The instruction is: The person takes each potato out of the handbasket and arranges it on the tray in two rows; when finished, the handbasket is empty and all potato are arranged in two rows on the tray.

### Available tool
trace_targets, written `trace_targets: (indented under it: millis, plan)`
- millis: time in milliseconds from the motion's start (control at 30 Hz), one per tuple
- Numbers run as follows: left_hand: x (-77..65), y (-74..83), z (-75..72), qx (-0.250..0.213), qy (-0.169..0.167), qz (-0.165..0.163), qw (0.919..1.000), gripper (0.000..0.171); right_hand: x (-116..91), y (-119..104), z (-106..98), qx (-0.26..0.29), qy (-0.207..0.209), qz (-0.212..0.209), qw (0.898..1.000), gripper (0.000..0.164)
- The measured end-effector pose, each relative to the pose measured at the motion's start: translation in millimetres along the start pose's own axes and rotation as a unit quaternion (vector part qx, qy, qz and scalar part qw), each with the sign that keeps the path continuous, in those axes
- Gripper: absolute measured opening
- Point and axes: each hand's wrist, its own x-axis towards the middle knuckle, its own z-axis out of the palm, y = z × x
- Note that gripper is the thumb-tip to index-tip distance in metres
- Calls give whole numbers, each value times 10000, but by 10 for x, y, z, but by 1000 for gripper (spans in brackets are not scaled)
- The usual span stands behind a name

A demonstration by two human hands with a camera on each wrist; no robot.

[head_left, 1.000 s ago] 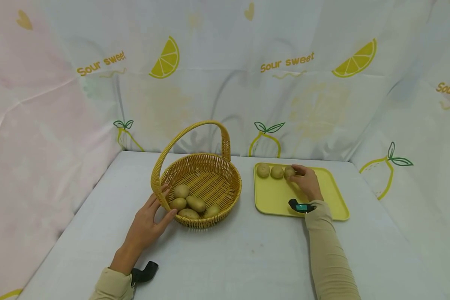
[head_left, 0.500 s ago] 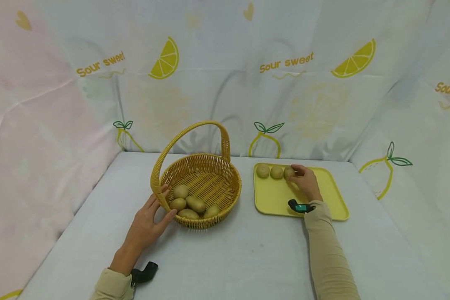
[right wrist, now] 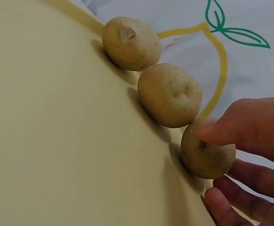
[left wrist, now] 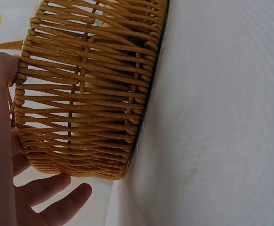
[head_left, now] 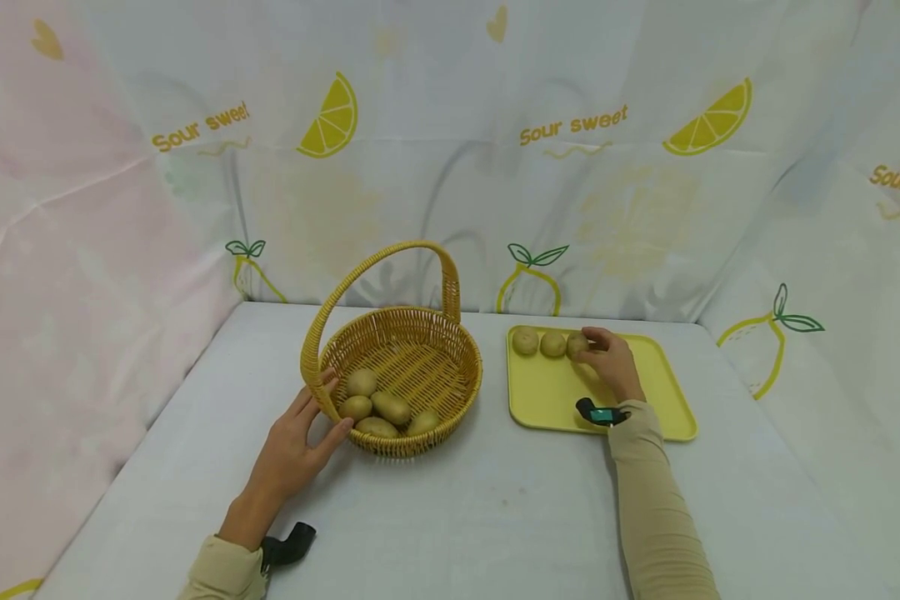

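In the head view, a round wicker basket (head_left: 474, 367) with a tall arched handle stands left of centre. Several potatoes (head_left: 392, 407) lie in its near left part. My left hand (head_left: 291, 450) holds the basket at the handle's left base, thumb at the rim and fingers behind; the left wrist view shows the woven side (left wrist: 85, 103) close up. On the right is a yellow tray (head_left: 547, 400) with three potatoes in a row along its far edge. My right hand (head_left: 613, 367) pinches the rightmost potato (right wrist: 207, 157), which sits against the middle potato (right wrist: 169, 95).
A white cloth (head_left: 450, 517) covers the table, and a lemon-printed curtain (head_left: 435, 192) rises behind and at both sides. The leftmost potato (right wrist: 131, 43) on the tray touches or nearly touches its neighbour. Black wrist devices (head_left: 291, 546) are strapped to both wrists.
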Motion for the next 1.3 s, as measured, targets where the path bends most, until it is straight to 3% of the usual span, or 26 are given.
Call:
trace_targets:
  millis: [267,400,500,700,833,1033,1300]
  plan:
    - [43,-23,0,-2,41,138,9999,64,-3,-173,-28,45,388,-129,9992,49]
    - [69,-20,-11,5,27,123,9999,64,-11,-340,7,283,762,-120,9966,42]
    - [73,-10,-14,-15,25,150,9999,64,-27,-492,38,557,817,-279,9947,39]
    - [53,3,-16,-26,47,153,9999,63,-73,-811,134,996,354,-784,9913,35]
    - [31,12,-17,-24,-24,30,10000,64,-104,-991,210,1196,-30,-906,9887,35]
    - [18,14,-8,-44,-24,-8,10000,65,-151,-1207,337,1131,-466,-973,9877,34]
    - [1,15,-2,-34,-14,24,10000,65,-168,-1459,594,1042,-1091,-1525,9767,31]
